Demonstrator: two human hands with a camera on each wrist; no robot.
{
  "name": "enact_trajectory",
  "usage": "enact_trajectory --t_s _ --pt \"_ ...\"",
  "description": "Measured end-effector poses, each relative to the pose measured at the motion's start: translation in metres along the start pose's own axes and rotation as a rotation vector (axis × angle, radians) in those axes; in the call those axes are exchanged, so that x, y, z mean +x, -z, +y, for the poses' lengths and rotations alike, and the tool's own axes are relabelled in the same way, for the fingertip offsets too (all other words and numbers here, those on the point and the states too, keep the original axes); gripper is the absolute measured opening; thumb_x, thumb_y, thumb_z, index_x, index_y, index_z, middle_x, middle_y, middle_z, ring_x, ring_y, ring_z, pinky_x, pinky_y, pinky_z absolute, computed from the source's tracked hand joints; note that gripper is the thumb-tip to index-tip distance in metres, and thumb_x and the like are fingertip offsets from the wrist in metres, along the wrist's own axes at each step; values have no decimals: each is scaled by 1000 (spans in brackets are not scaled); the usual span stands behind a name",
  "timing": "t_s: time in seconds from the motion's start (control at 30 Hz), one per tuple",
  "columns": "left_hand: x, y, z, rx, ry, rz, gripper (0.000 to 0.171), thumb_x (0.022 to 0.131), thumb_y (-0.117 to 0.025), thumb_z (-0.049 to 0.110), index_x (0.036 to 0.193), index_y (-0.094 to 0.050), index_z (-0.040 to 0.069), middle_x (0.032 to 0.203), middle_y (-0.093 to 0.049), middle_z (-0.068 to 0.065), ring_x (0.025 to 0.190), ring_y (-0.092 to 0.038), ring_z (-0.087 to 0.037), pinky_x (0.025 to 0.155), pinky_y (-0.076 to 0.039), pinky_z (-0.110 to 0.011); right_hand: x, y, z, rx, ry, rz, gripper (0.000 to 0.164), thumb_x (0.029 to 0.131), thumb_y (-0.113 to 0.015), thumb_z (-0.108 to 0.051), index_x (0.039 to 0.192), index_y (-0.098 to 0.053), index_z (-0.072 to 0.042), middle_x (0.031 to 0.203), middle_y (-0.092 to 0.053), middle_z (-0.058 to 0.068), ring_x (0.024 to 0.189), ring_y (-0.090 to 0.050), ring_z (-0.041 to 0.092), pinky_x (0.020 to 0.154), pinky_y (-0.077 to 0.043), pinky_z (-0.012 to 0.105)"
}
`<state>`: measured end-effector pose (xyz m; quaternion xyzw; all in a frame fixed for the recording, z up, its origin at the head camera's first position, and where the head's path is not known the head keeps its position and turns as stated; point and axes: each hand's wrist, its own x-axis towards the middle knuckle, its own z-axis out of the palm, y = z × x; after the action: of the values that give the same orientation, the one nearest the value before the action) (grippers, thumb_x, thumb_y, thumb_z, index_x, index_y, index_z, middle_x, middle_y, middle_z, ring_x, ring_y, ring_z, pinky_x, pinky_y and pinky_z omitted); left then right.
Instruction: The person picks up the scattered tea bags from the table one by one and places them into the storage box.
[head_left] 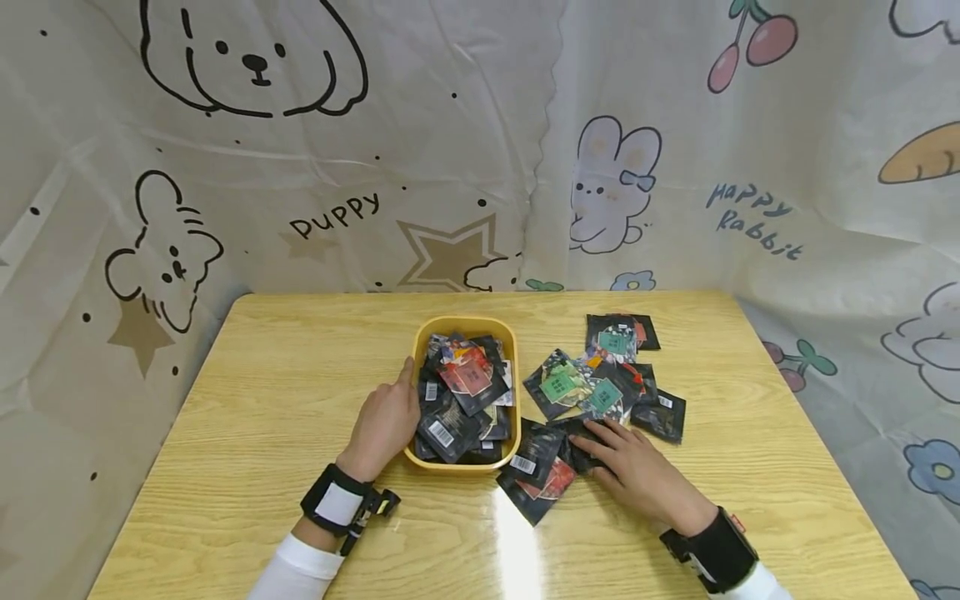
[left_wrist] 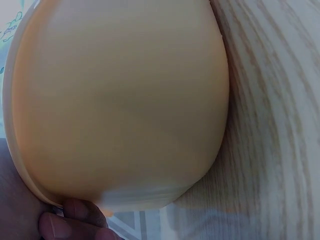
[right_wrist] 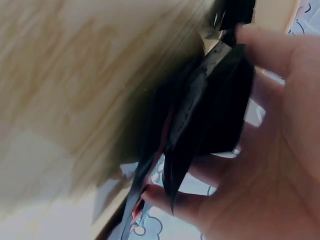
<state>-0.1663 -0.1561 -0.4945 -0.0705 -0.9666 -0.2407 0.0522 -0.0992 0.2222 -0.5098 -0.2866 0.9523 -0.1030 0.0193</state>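
Black sachet (head_left: 582,459), right of yellow tub (head_left: 459,468), beneath your nearer right hand (head_left: 639,472), fingers spread; sachet's long axis unclear.

We see a wood-grain table (head_left: 247,417) carrying a yellow tub (head_left: 465,324) mid-table and packets (head_left: 611,392) scattered rightward.

Rounded rectangular plastic tub (head_left: 465,468), plain yellow; flat square sachets (head_left: 658,417), black with white barcodes or multicoloured with red, green and teal panels; wood-grained tabletop (head_left: 285,375), streaked pale yellow; fabric backdrop (head_left: 457,133), off-white with cartoon animals and brown stars.
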Motion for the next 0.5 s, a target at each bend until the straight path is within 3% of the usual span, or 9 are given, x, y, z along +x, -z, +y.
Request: enact_trajectory --t_s 0.1,0.23,0.37,0.5 --pt "0 -1 -1 1 3 -2 51 99 -46 11 146 -40 -6 68 -64 -17 49 -53 -17 42 -35 -31 4 -2 3 -72 2 130 47 89 -69 -9 135 -60 -15 132 -62 14 112 -65 33 88 -53 46" --pt "0 -2 0 2 0 -5 51 99 -45 11 147 -39 -6 69 -65 -19 50 -54 -18 42 -36 -31 7 5 7 -101 -40 219 44 88 -67 -1 130 -64 -14 120 -70 10 90 -72 27 69 -56 39" --pt "0 -1 1 1 9 -13 52 99 -46 12 147 -39 -5 68 -64 -17 49 -52 -17 42 -35 -30 15 26 7 -79 -21 286 49 87 -65 3 133 -61 -13 123 -69 12 88 -72 27 65 -56 38" --pt "0 -1 1 -9 9 -11 52 98 -47 10 147 -38 -6 68 -64 -17 49 -51 -16 42 -35 -30 29 47 0 -48 51 399 54 86 -62 8 137 -58 -11 127 -66 13 93 -71 29 63 -53 33"
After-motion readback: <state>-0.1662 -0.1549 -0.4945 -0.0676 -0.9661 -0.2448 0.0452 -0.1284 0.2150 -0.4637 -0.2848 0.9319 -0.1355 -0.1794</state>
